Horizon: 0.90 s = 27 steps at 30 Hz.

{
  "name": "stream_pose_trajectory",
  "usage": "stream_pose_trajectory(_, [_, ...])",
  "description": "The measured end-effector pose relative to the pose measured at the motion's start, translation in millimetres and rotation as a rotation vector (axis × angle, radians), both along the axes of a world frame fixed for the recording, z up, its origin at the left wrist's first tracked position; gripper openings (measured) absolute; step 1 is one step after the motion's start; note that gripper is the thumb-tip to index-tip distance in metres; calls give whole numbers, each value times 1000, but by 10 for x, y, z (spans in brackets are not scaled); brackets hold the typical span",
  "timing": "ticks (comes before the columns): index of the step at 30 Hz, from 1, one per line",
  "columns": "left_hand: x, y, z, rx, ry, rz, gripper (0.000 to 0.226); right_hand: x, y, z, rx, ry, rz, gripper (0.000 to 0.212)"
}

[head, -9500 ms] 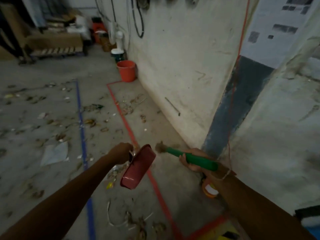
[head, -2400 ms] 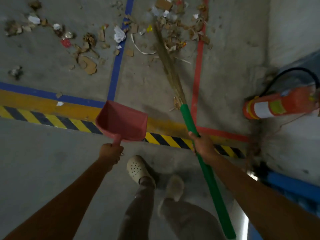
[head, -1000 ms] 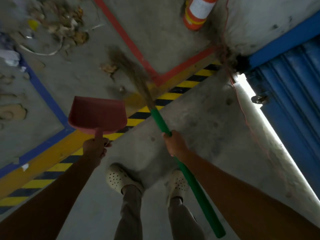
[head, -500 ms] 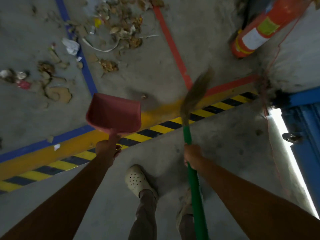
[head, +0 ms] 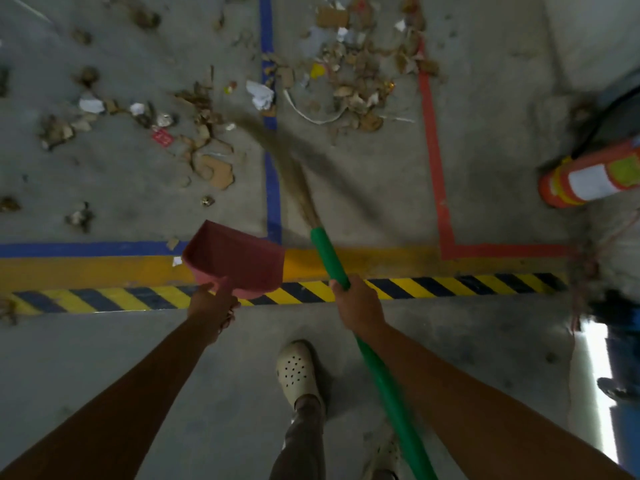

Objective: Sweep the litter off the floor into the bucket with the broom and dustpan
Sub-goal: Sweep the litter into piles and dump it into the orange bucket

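Two hands full above a littered floor

We look down on a grey concrete floor [head: 138, 358]. Litter [head: 353, 88] of torn cardboard, paper scraps and dry leaves lies scattered beyond a yellow-and-black striped line [head: 450, 284], thickest between a blue line [head: 272, 174] and a red line [head: 434, 150]. Our broom [head: 329, 258] slants from lower right up toward the litter. Its green handle crosses the striped line and its blurred bristles [head: 294, 174] reach across the blue line. An orange fire extinguisher [head: 592, 178] sits at the right edge. Our red dustpan [head: 239, 261] is held over the striped line, just left of the broom, its mouth facing away from us. Our left hand [head: 213, 306] grips the dustpan's handle, and our right hand [head: 358, 306] is wrapped round the broom's handle. One pale shoe [head: 298, 370] shows below.
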<state>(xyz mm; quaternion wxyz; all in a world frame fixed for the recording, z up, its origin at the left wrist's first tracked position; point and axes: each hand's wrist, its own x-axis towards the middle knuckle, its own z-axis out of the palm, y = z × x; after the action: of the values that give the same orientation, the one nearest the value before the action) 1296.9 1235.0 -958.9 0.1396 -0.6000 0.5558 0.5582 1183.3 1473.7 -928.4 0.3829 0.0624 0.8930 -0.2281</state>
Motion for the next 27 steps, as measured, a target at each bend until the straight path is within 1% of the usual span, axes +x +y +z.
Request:
stream_pose_trajectory(2, [-1,-88,65,-16,60,29,59,-95,12,25,29,36,-121,41])
stream_pose_trajectory(5, [-6,-159,146,-27,102,66,58,-243,87,19,57,59,-362,45])
stream_pose_trajectory(8, [-46,-158,194,-22,149,64,57,-463,214,44,50,34,-551,49])
stream_pose_trajectory(10, [-160,-129,214,-22,164,36,53,-620,340,82,31,14,-634,50])
stream_pose_trajectory(14, [-576,-21,282,-6,185,58,56,-883,585,210,-3,1,-610,52])
stream_pose_trajectory(15, [-700,19,307,-5,189,59,57,-953,637,249,-35,-18,-600,48])
stream_pose_trajectory(18, [-1104,179,349,-32,165,27,49,-1249,768,389,-137,-93,-590,26])
stream_pose_trajectory(22, [-1720,432,414,-34,124,18,35,-1694,936,397,-135,-69,-493,29])
stream_pose_trajectory(23, [-1870,513,423,-31,133,21,35,-1802,980,376,-123,-53,-484,29])
stream_pose_trajectory(26, [-2312,782,472,-31,145,21,45,-2149,1131,268,-98,-24,-467,33])
stream_pose_trajectory(27, [-2456,862,488,-9,140,24,44,-2275,1189,237,-106,-19,-485,34])
